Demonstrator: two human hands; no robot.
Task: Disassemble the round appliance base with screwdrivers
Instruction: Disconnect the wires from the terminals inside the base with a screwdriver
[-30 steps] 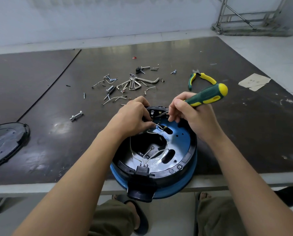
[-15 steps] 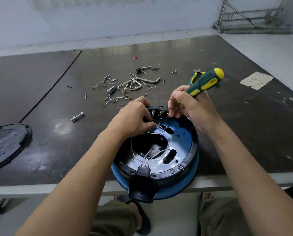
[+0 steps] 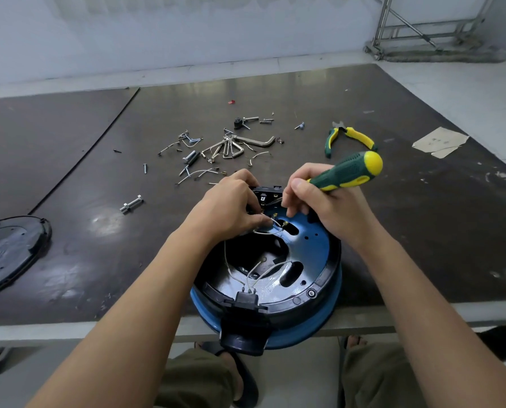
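The round appliance base [image 3: 310, 260], blue with a black rim, lies open side up at the table's near edge and overhangs it. White wires [image 3: 254, 275] run across its inside to a black connector at the near rim. My left hand [image 3: 228, 210] pinches the wire ends at the far rim, next to a small black terminal block [image 3: 265, 194]. My right hand [image 3: 331, 207] grips a green and yellow screwdriver [image 3: 349, 172], handle pointing up and right. Its tip is hidden between my hands at the terminal block.
Loose screws, hex keys and wire pieces [image 3: 228, 145] lie scattered beyond the base. Yellow-green pliers [image 3: 349, 136] rest at the right, a bolt [image 3: 131, 204] at the left, a black cover plate [image 3: 7, 251] at the far left, and paper scraps [image 3: 440, 141] at the table's right edge.
The screwdriver handle has swung, rising half a second ago and now lower and flatter, pointing right. My left hand has stayed on the wires.
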